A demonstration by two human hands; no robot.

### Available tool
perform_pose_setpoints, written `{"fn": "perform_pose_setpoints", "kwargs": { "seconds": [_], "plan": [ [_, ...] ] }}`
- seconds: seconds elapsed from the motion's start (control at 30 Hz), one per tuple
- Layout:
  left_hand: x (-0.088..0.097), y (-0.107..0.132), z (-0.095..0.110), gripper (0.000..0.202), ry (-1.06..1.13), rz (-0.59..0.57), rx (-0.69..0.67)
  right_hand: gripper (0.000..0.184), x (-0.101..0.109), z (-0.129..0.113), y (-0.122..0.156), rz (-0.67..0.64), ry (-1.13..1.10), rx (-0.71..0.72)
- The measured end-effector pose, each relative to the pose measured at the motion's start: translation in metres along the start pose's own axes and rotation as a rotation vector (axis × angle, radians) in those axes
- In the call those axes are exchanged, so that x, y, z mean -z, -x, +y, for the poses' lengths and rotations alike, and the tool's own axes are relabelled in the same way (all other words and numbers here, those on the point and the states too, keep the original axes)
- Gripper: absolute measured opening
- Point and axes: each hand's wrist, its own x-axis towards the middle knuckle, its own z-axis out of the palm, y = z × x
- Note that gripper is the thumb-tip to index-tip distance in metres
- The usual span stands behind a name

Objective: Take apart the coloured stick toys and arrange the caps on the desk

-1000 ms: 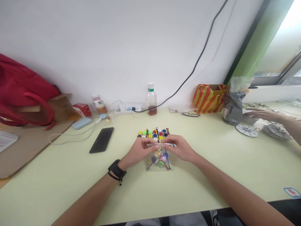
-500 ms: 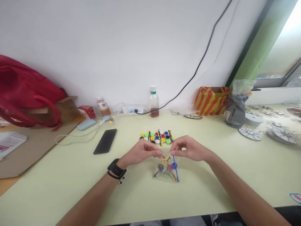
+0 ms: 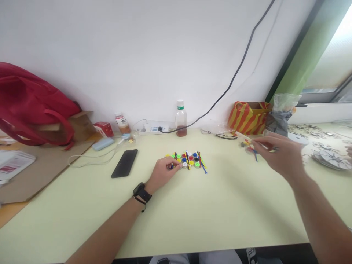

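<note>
A cluster of small coloured round pieces and thin coloured sticks [image 3: 189,160] lies on the pale green table [image 3: 192,220]. My left hand [image 3: 162,173], with a black watch on the wrist, rests at the cluster's left edge, its fingers curled and touching the pieces. My right hand [image 3: 280,156] is raised to the right and blurred. It pinches a small clear bag with coloured pieces [image 3: 249,146] that sticks out to its left.
A black phone [image 3: 124,163] lies left of the cluster. Along the wall stand two bottles [image 3: 180,118], a power strip [image 3: 154,128], glasses [image 3: 226,136], a striped bag [image 3: 249,117] and a grey bag [image 3: 279,119]. A red bag [image 3: 33,106] and cardboard sit at the left. Patterned discs [image 3: 328,157] lie at the right.
Both hands held the clear bag in front of the cluster. Now my right hand has carried it up and to the right, and my left hand has moved forward onto the cluster.
</note>
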Motion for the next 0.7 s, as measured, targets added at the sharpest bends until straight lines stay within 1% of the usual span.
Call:
{"fn": "perform_pose_setpoints", "kwargs": {
  "seconds": [0.03,0.07,0.13,0.2,0.23,0.27,0.33,0.4,0.43,0.5,0.57,0.63,0.67,0.7],
  "plan": [
    [-0.001,0.001,0.001,0.026,-0.029,-0.005,-0.035,0.028,-0.016,0.007,0.003,0.003,0.053,0.047],
    [-0.002,0.001,0.003,0.023,-0.042,-0.014,-0.06,0.03,-0.032,0.012,0.007,-0.049,0.131,0.099],
    [-0.003,0.001,0.005,0.02,-0.051,-0.022,-0.086,0.036,-0.065,0.02,0.018,-0.233,0.303,0.193],
    [-0.003,0.001,0.005,0.017,-0.065,-0.022,-0.1,0.038,-0.089,0.023,0.029,-0.43,0.39,0.25],
    [-0.004,0.001,0.004,0.016,-0.075,-0.02,-0.107,0.035,-0.097,0.024,0.034,-0.469,0.422,0.243],
    [-0.004,0.002,0.003,0.015,-0.087,-0.021,-0.114,0.032,-0.102,0.022,0.038,-0.48,0.447,0.226],
    [-0.005,0.003,0.003,0.014,-0.114,-0.031,-0.135,0.032,-0.106,0.014,0.044,-0.447,0.458,0.174],
    [-0.007,0.005,0.008,0.018,-0.161,-0.036,-0.19,0.035,-0.104,-0.004,0.046,-0.424,0.398,0.133],
    [-0.009,0.007,0.013,0.023,-0.192,-0.037,-0.241,0.035,-0.102,-0.018,0.047,-0.442,0.338,0.125],
    [-0.013,0.012,0.031,0.033,-0.27,-0.032,-0.398,0.033,-0.098,-0.05,0.046,-0.506,0.156,0.098],
    [-0.02,0.017,0.054,0.044,-0.32,-0.058,-0.631,0.027,-0.094,-0.087,0.043,-0.508,-0.087,-0.002],
    [-0.031,0.024,0.079,0.055,-0.36,-0.077,-0.841,0.02,-0.094,-0.123,0.038,-0.513,-0.406,-0.085],
    [-0.038,0.027,0.089,0.059,-0.383,-0.055,-0.892,0.02,-0.097,-0.139,0.035,-0.524,-0.565,-0.135],
    [-0.046,0.03,0.099,0.064,-0.409,-0.02,-0.904,0.026,-0.101,-0.153,0.031,-0.499,-0.671,-0.211]
  ]
}}
